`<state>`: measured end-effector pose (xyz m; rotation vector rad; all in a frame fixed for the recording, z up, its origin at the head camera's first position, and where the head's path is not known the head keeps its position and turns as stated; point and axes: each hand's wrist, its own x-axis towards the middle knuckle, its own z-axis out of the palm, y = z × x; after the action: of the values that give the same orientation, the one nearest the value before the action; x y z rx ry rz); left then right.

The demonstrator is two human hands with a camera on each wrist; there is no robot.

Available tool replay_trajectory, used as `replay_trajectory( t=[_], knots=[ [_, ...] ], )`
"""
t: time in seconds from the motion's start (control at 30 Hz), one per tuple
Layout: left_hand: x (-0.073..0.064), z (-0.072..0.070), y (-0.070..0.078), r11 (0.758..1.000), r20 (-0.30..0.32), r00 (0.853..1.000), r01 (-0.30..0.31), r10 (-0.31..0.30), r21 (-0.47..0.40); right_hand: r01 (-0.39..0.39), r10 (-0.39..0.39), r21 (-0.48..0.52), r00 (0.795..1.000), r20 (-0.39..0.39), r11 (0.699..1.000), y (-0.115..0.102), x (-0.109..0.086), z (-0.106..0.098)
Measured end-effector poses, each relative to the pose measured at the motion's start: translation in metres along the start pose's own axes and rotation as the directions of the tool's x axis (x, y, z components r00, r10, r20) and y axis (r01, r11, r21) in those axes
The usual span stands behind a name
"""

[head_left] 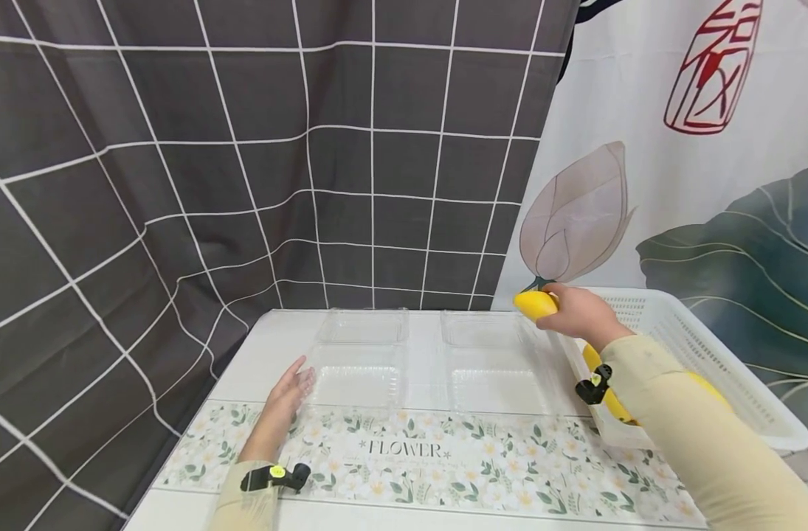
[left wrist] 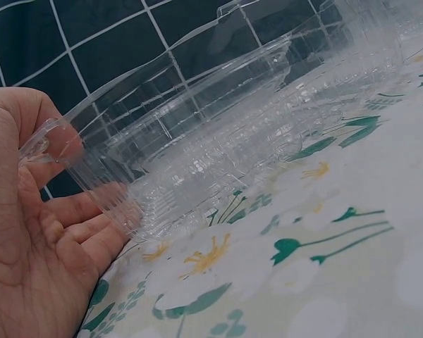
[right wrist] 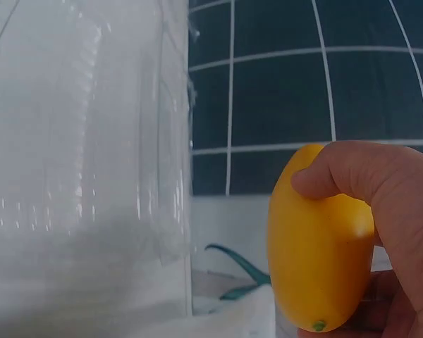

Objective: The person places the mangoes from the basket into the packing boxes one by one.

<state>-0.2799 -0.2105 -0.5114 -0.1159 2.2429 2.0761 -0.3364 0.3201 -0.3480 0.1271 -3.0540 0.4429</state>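
My right hand grips a yellow mango in the air, just left of the white basket. In the right wrist view the thumb lies across the smooth oval mango, whose small green stem end points down. My left hand rests against the left side of the left clear plastic box. Seen from the left wrist, its fingers touch the box's clear side near a corner. A second clear box stands to the right. Both boxes lie with their lids folded back.
A white perforated basket stands on the right of the table, with more yellow fruit in it, partly hidden by my right arm. A floral strip crosses the white table. A dark grid curtain and a printed white curtain hang behind.
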Motion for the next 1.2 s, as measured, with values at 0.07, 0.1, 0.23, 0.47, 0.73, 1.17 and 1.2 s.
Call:
replay_trajectory(
  t=[0.07, 0.1, 0.23, 0.47, 0.73, 1.17, 1.2],
  knots=[
    [0.000, 0.001, 0.000, 1.000, -0.004, 1.000, -0.001, 0.001, -0.001, 0.027, -0.028, -0.021, 1.000, -0.012, 0.999, -0.006, 0.001, 0.004],
    [0.000, 0.001, 0.000, 1.000, -0.008, 1.000, 0.001, -0.001, 0.001, 0.045, -0.046, -0.024, 0.999, -0.017, 0.999, -0.009, 0.002, 0.006],
    [0.000, 0.001, 0.000, 1.000, -0.005, 1.000, -0.005, 0.005, -0.007, 0.095, -0.096, -0.038, 0.995, -0.037, 0.995, -0.020, 0.003, 0.015],
    [0.000, 0.000, 0.000, 1.000, 0.002, 1.000, -0.007, 0.007, -0.015, 0.144, -0.145, -0.008, 0.989, -0.018, 0.989, -0.047, 0.006, 0.031],
    [0.002, 0.002, 0.000, 0.999, -0.010, 0.999, 0.035, -0.035, -0.008, 0.188, -0.188, 0.019, 0.982, 0.008, 0.982, -0.081, 0.008, 0.047],
    [0.003, 0.001, -0.001, 0.998, -0.033, 0.998, 0.059, -0.059, 0.011, 0.239, -0.241, 0.098, 0.970, 0.014, 0.966, -0.136, 0.013, 0.079],
    [0.003, 0.001, -0.001, 0.998, -0.032, 0.998, 0.059, -0.059, 0.009, 0.245, -0.248, 0.102, 0.969, 0.013, 0.964, -0.140, 0.014, 0.081]
  ],
)
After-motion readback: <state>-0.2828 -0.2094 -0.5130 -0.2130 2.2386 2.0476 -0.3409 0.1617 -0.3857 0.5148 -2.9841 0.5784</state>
